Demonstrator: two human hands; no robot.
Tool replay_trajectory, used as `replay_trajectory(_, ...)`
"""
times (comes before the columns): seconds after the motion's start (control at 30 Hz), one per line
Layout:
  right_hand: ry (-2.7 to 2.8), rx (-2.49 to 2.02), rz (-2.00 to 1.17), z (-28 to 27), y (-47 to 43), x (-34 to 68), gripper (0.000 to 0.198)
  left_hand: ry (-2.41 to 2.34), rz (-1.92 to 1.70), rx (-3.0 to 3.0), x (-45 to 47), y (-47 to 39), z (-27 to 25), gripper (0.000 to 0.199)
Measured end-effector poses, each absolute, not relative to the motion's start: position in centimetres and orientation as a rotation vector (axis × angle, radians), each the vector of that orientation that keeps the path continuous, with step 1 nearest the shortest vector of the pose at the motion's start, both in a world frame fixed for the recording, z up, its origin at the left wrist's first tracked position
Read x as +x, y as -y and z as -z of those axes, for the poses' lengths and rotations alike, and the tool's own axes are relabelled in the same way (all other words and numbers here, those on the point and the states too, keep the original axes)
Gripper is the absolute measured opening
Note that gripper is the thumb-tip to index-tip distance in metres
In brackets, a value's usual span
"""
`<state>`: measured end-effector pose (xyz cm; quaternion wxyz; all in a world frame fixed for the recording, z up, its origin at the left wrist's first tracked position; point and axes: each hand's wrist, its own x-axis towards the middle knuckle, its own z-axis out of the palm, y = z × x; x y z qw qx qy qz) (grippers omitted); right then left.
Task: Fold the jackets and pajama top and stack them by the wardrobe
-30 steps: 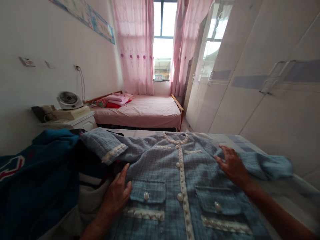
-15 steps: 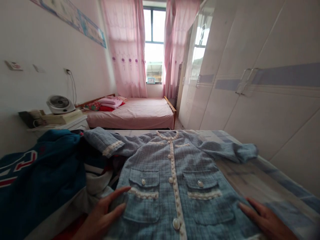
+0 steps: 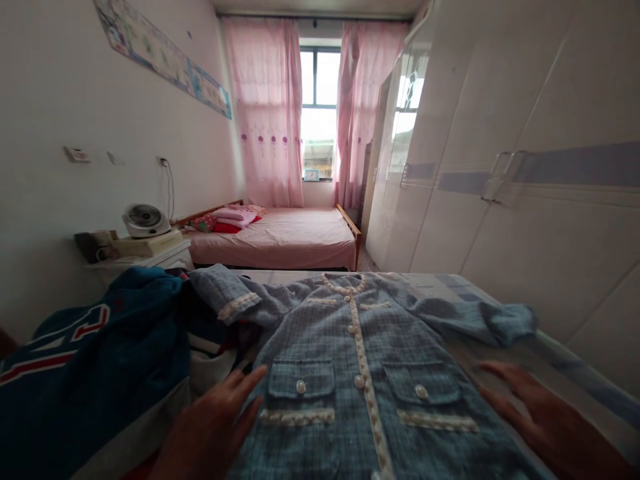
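A light blue tweed jacket (image 3: 350, 353) with pearl buttons and cream trim lies face up and spread flat on the near bed (image 3: 450, 283), collar toward twelve o'clock and both sleeves stretched out to the sides. The left hand (image 3: 215, 427) rests open, fingers spread, on the jacket's edge at seven o'clock, and the right hand (image 3: 545, 420) lies open and flat at its edge at four o'clock. At nine o'clock a dark blue garment (image 3: 95, 360) with red and white lettering is heaped just beside the jacket; a pink-sheeted bed (image 3: 285, 237) stands beyond at twelve o'clock, and white wardrobe doors (image 3: 525, 200) run along at two o'clock.
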<state>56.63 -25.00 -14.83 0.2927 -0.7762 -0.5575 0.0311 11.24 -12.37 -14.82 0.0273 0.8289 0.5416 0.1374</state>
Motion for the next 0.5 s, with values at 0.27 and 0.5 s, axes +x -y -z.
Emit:
replay_trajectory(0.27, 2.101, -1.711, 0.075, 14.4, 13.6, 41.8, 0.048, -2.312, -0.689, 2.781, 12.4, 2.4, 6.8, 0.064)
replay_trajectory(0.5, 2.22, -1.796, -0.263, 20.9, 12.9, 40.8, 0.048, -2.29, -0.489, 2.669, 11.1, -2.0, 7.6, 0.047)
